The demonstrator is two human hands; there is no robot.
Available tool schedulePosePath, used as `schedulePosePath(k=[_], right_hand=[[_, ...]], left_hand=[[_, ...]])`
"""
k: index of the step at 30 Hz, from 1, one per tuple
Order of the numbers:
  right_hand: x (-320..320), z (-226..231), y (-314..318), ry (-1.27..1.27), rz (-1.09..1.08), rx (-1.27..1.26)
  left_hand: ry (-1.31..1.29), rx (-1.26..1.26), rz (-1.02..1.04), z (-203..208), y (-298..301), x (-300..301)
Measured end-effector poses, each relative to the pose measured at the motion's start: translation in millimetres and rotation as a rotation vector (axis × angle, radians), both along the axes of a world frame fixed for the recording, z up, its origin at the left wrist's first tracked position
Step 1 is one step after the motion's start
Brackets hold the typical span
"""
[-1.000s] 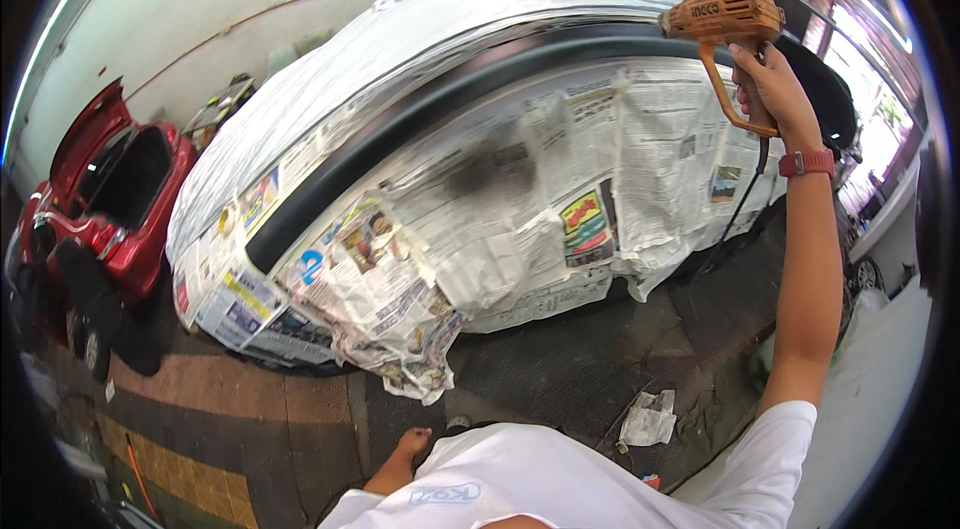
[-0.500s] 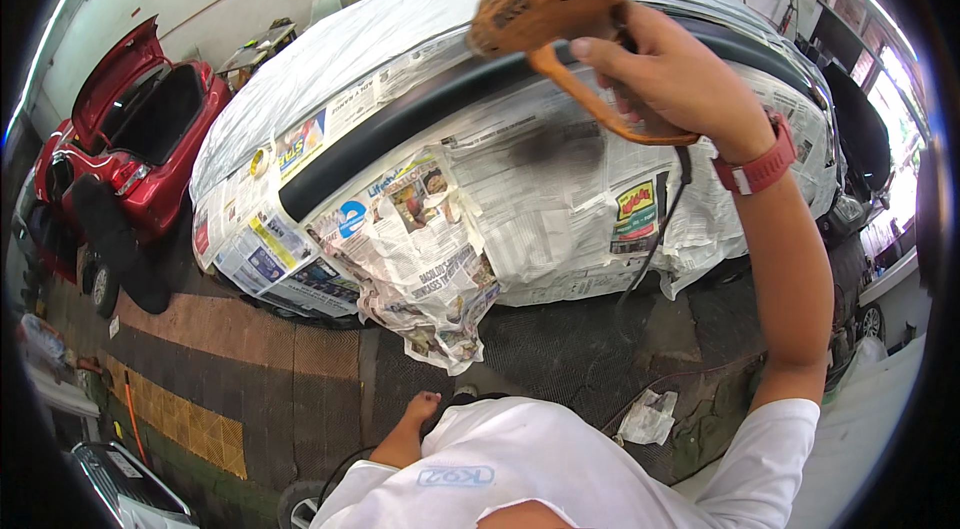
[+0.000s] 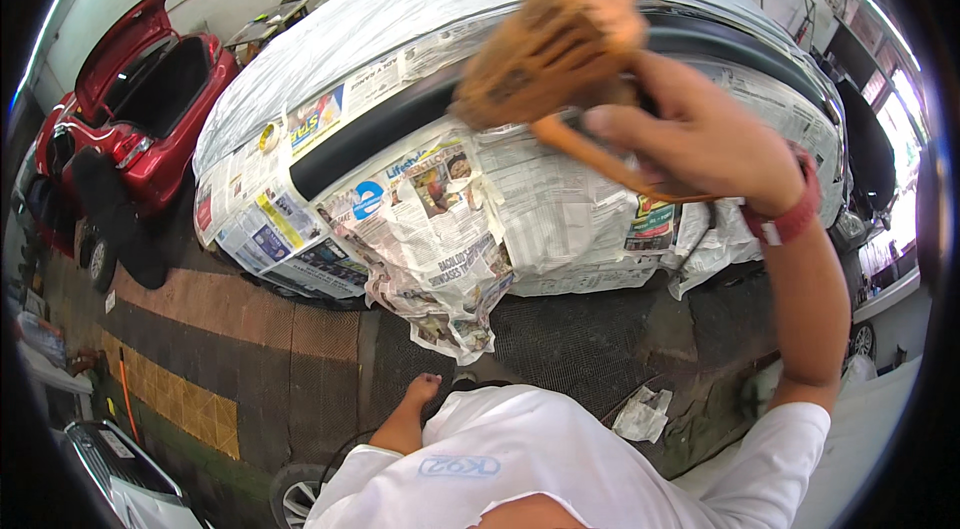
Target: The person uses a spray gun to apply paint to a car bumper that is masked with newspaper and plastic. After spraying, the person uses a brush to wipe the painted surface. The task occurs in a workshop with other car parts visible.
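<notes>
My right hand (image 3: pixel 700 129), with a red watch (image 3: pixel 790 199) on its wrist, is closed round the handle of a worn orange heat gun (image 3: pixel 550 44). A dark cord (image 3: pixel 700 249) hangs below its handle. The heat gun is raised in front of a long dark panel strip (image 3: pixel 375 129) on a car, covering part of that strip from sight. Newspaper sheets (image 3: pixel 430 219) mask the car above and below the strip. My left hand (image 3: pixel 425 389) hangs low by my body, away from the car; its fingers are too hidden to read.
A silvery sheet (image 3: pixel 400 19) covers the car's top. At the left stands a red car (image 3: pixel 180 159) with its trunk lid raised, a dark bumper-like part (image 3: pixel 115 219) beside it. Crumpled paper (image 3: pixel 642 415) lies on the floor at right. A white car (image 3: pixel 130 479) is at lower left.
My right hand has brought the heat gun lower and nearer to me, still gripping it. My left hand stays low. The whole view has shifted slightly.
</notes>
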State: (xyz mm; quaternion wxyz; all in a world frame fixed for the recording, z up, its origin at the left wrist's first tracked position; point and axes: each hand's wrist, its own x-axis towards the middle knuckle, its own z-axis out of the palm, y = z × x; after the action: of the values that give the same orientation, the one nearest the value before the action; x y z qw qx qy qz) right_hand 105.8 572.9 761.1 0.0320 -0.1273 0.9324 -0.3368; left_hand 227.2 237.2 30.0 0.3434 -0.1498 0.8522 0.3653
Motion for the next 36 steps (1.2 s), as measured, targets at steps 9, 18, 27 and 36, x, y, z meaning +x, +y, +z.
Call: schedulePosePath(k=[9, 18, 27, 36], right_hand=[[33.0, 19.3, 159.9, 0.236, -0.465, -0.105], [68.8, 42.0, 321.0, 0.464, -0.838, -0.126], [90.5, 16.1, 451.4, 0.775, -1.194, -0.163], [99.1, -53.1, 317.2, 0.551, -0.781, -0.458]], left_hand=[[0.008, -0.017, -0.039, 4.9, 12.5, -5.6], [-0.058, -0.022, -0.091, 9.5, 12.2, -3.7], [-0.043, -0.007, -0.074, 7.0, 16.9, 2.4], [-0.057, 0.005, -0.073, 1.1, 3.0, 17.5]])
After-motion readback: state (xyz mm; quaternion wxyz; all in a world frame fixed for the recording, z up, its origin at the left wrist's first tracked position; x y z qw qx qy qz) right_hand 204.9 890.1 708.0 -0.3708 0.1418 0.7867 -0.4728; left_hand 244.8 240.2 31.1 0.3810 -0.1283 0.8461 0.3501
